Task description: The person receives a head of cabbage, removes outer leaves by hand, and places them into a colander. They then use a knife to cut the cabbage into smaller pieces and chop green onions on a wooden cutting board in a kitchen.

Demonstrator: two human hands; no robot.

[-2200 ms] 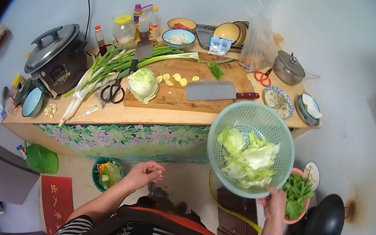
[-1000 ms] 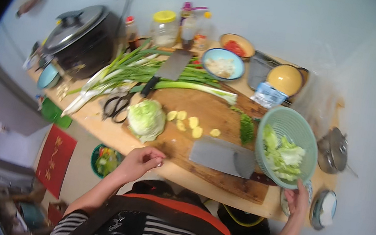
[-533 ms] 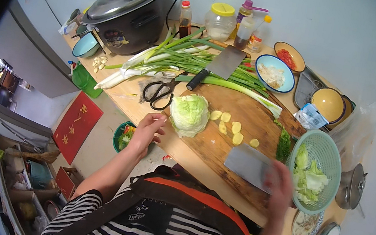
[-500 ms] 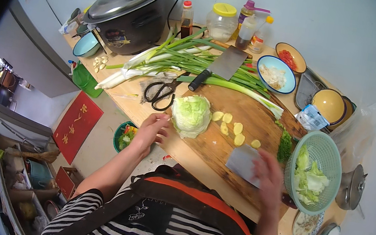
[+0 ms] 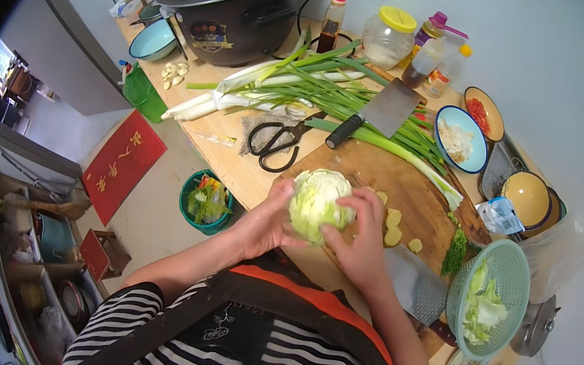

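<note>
Between my two hands is a pale green cabbage [image 5: 320,203], held up at the near left edge of the wooden cutting board [image 5: 366,165]. My left hand [image 5: 265,220] cups its left side and underside. The fingers of my right hand [image 5: 365,237] press on its right side, with the thumb on the front. Ginger slices [image 5: 394,228] lie on the board just beyond my right hand, partly hidden by it. Beside my right forearm rests a wide grey blade [image 5: 414,282] with a dark handle.
Black scissors [image 5: 273,143], leeks [image 5: 261,87] and a cleaver [image 5: 386,110] lie at the back. A green colander [image 5: 514,272] with torn leaves stands right, near small bowls [image 5: 458,141]. A large cooker [image 5: 236,27] fills the back left. A waste bin [image 5: 205,207] is on the floor.
The cabbage has left the board and come toward me, into both hands. My right hand has moved left from the grey blade to the cabbage. The whole view has shifted slightly.
</note>
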